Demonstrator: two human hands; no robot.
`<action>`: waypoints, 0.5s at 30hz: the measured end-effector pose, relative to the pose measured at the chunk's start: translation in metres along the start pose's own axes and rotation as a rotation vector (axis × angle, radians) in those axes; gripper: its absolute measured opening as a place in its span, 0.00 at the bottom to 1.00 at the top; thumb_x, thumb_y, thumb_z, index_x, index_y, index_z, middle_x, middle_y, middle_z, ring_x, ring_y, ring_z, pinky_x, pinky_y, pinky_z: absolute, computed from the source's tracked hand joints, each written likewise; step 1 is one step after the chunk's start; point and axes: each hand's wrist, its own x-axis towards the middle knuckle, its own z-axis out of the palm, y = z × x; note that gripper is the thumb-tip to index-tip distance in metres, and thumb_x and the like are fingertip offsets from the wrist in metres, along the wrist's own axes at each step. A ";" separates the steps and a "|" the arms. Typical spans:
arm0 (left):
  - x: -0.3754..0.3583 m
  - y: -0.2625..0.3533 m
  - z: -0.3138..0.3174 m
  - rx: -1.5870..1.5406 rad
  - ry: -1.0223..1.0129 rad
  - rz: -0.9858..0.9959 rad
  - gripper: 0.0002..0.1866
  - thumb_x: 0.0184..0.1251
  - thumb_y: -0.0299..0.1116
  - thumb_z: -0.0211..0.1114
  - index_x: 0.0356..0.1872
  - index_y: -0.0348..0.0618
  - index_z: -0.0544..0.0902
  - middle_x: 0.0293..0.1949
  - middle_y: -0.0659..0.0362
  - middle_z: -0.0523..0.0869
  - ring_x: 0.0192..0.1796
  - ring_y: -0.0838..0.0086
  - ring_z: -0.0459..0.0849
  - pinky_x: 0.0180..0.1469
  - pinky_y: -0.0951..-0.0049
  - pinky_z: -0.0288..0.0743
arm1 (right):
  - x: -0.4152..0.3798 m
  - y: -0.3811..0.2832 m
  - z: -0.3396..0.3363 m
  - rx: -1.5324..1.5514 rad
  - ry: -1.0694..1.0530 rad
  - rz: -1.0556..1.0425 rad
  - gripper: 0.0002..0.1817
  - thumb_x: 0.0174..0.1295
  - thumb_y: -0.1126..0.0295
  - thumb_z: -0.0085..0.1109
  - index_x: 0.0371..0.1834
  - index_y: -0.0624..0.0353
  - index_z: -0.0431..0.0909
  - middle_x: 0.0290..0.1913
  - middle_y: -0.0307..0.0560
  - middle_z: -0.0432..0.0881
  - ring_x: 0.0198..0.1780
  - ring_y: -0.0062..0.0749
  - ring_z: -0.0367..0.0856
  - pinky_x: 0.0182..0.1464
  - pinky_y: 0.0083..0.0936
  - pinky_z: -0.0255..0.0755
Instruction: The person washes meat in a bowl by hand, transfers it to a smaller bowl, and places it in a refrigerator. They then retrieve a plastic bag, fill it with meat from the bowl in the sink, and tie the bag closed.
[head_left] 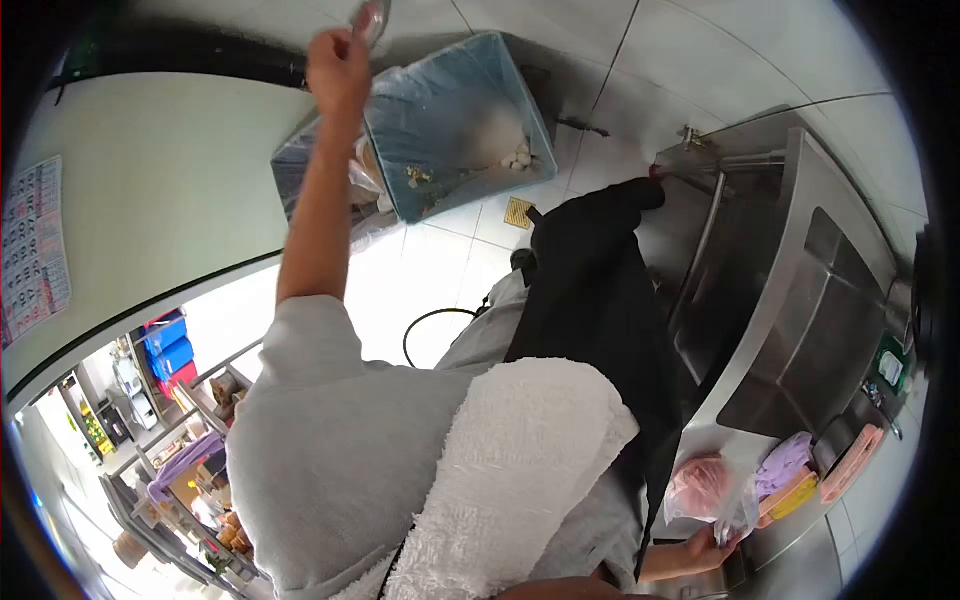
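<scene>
Head view, left to right.

Left hand [340,65], upper left of frame: arm fully stretched, grip pinched narrow on a small clear piece [372,18]. We read the reach as keeping it away from the body, up by the lined bin [455,120] on the floor. The piece sticks up and right from the fingertips toward the top edge. It's partly cut off, so we can't call its long axis.

Centre: white towel [520,460] draped over the shoulder, out of the hands' way.

Lower right: right hand [712,548], grip closed on the gathered neck of a clear bag [700,488] with pink contents. The bag rests on the steel desk [722,438] near a purple cloth [785,462], so the desk carries its weight. We read its long axis as running bulge upper left to neck lower right.
</scene>
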 end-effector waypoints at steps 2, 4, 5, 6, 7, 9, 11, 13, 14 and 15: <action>-0.069 -0.053 0.039 0.030 0.009 0.106 0.05 0.60 0.29 0.58 0.33 0.38 0.76 0.32 0.50 0.78 0.36 0.60 0.77 0.39 0.63 0.70 | -0.008 -0.001 0.010 -0.098 -0.069 0.026 0.18 0.64 0.70 0.52 0.55 0.68 0.72 0.56 0.54 0.75 0.54 0.40 0.76 0.58 0.30 0.69; -0.204 -0.152 0.117 0.299 -0.006 0.509 0.06 0.58 0.26 0.56 0.35 0.39 0.76 0.37 0.47 0.80 0.43 0.54 0.79 0.45 0.57 0.72 | 0.011 0.000 -0.005 -0.051 -0.152 0.084 0.19 0.63 0.70 0.53 0.56 0.67 0.72 0.58 0.53 0.74 0.57 0.40 0.73 0.61 0.33 0.66; -0.244 -0.140 0.126 0.398 -0.541 0.372 0.07 0.57 0.25 0.55 0.37 0.39 0.77 0.39 0.47 0.80 0.45 0.53 0.79 0.47 0.57 0.72 | 0.016 -0.003 -0.012 -0.029 -0.191 0.117 0.20 0.62 0.70 0.54 0.56 0.67 0.72 0.59 0.52 0.74 0.59 0.40 0.72 0.63 0.34 0.64; -0.244 -0.125 0.127 0.407 -0.771 0.267 0.08 0.56 0.25 0.55 0.38 0.39 0.77 0.40 0.46 0.80 0.46 0.53 0.79 0.48 0.57 0.73 | -0.001 -0.003 -0.001 -0.063 -0.145 0.086 0.20 0.62 0.68 0.55 0.55 0.67 0.72 0.59 0.52 0.74 0.58 0.39 0.73 0.61 0.34 0.66; -0.244 -0.110 0.127 0.428 -0.992 0.151 0.10 0.56 0.24 0.55 0.39 0.39 0.77 0.42 0.46 0.81 0.47 0.52 0.79 0.48 0.56 0.73 | -0.004 0.005 -0.001 -0.035 -0.128 0.065 0.20 0.63 0.68 0.54 0.56 0.67 0.72 0.57 0.52 0.75 0.56 0.38 0.74 0.60 0.32 0.67; -0.187 -0.067 0.099 0.338 -0.857 -0.008 0.10 0.55 0.24 0.54 0.39 0.39 0.77 0.42 0.46 0.81 0.47 0.52 0.79 0.48 0.56 0.73 | -0.002 -0.003 -0.010 -0.036 -0.097 0.040 0.19 0.64 0.68 0.52 0.56 0.68 0.72 0.55 0.52 0.76 0.53 0.37 0.76 0.56 0.30 0.70; -0.137 -0.053 0.100 0.248 -0.719 0.070 0.10 0.54 0.24 0.56 0.38 0.39 0.78 0.40 0.46 0.82 0.45 0.50 0.80 0.46 0.56 0.73 | -0.008 0.005 -0.004 -0.025 -0.086 0.009 0.19 0.64 0.69 0.52 0.55 0.69 0.72 0.55 0.55 0.75 0.54 0.39 0.75 0.58 0.32 0.69; -0.075 -0.009 0.118 0.088 -0.573 0.100 0.09 0.54 0.25 0.57 0.37 0.38 0.78 0.35 0.48 0.82 0.41 0.52 0.80 0.43 0.58 0.73 | -0.041 0.005 0.016 0.006 0.007 -0.032 0.19 0.64 0.68 0.52 0.55 0.69 0.72 0.55 0.55 0.75 0.55 0.40 0.75 0.59 0.34 0.68; -0.058 0.028 0.125 -0.024 -0.519 0.072 0.08 0.54 0.26 0.58 0.36 0.38 0.77 0.32 0.49 0.81 0.38 0.55 0.80 0.41 0.59 0.73 | -0.020 0.009 -0.012 0.060 -0.128 -0.008 0.20 0.64 0.67 0.53 0.54 0.70 0.72 0.55 0.56 0.75 0.56 0.42 0.74 0.61 0.36 0.67; -0.043 0.068 0.132 -0.149 -0.487 0.046 0.07 0.54 0.27 0.59 0.35 0.38 0.77 0.29 0.51 0.81 0.35 0.57 0.81 0.39 0.60 0.73 | -0.016 0.015 -0.029 0.061 -0.106 -0.036 0.20 0.63 0.67 0.53 0.55 0.70 0.72 0.56 0.57 0.74 0.57 0.42 0.73 0.62 0.37 0.66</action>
